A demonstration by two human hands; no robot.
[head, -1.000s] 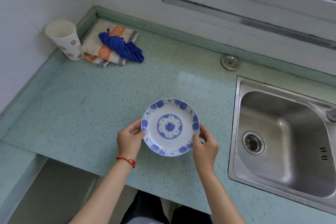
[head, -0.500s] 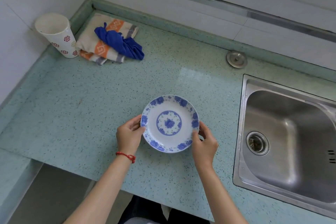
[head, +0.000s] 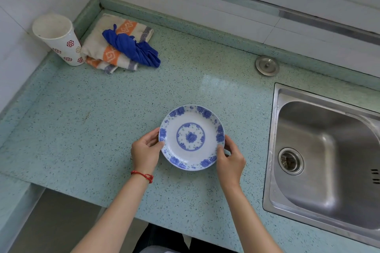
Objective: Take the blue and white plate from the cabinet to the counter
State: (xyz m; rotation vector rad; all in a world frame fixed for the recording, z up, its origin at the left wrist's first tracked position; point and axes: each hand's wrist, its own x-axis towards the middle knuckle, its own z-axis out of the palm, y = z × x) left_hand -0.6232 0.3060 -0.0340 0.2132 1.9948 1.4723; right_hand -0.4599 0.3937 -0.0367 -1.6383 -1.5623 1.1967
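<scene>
The blue and white plate (head: 191, 137), with blue flowers round its rim and a blue ring in its middle, lies face up low over or on the pale green speckled counter (head: 102, 121); I cannot tell whether it touches. My left hand (head: 146, 151), with a red string at the wrist, grips the plate's left rim. My right hand (head: 230, 160) grips its right rim, thumb on top. The cabinet is out of view.
A steel sink (head: 324, 166) is set into the counter right of the plate, with a round metal cap (head: 267, 65) behind it. At the back left stand a white patterned cup (head: 59, 39) and folded cloths (head: 121, 47). The counter's front edge is near my forearms.
Both hands have kept their hold on the plate, which stays near the middle of the counter. The view has shifted slightly; the plate looks a little lower toward the counter.
</scene>
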